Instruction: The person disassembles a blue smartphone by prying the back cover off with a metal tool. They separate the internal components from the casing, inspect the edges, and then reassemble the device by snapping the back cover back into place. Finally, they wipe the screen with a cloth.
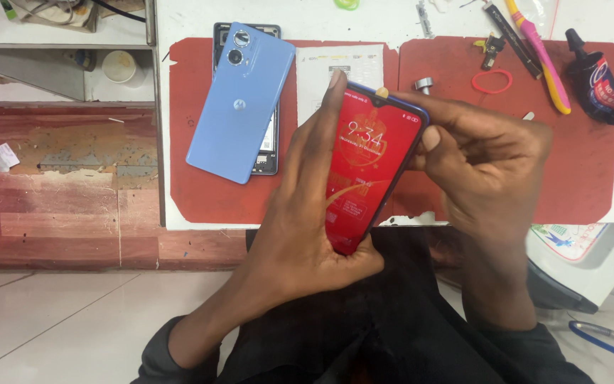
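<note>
Red fills the lit screen of a smartphone (364, 167) that is held upright-tilted between 2 hands, above the near edge of a white worktable (179, 28). The phone's lower end is cradled in the left hand (307, 227), whose palm is wrapped along the left side of the case; its fingers (325, 114) are stretched up along that edge, with 1 fingertip reaching past the top corner. The upper right corner of the phone is gripped by the right hand (488, 167), its thumb pressed against the blue rim and the other fingers curled closed behind the case (what they touch at the back cannot be told).

Behind the phone, 2 red mats (200, 185) are laid side by side on the table. On the left mat, a light blue phone back cover (239, 103) is resting at a slant over a dark opened phone body (268, 160), well apart from the hands. A white printed sheet (321, 75) is lying between the cover and the held phone, partly hidden by the fingers. On the right mat, a small metal cylinder (424, 85) and a red rubber ring (492, 81) are seen near the right hand. Further back, a pink-and-yellow handled tool (541, 60) and a dark glue bottle (595, 82) are placed. Dark sleeves are worn on both arms.
</note>
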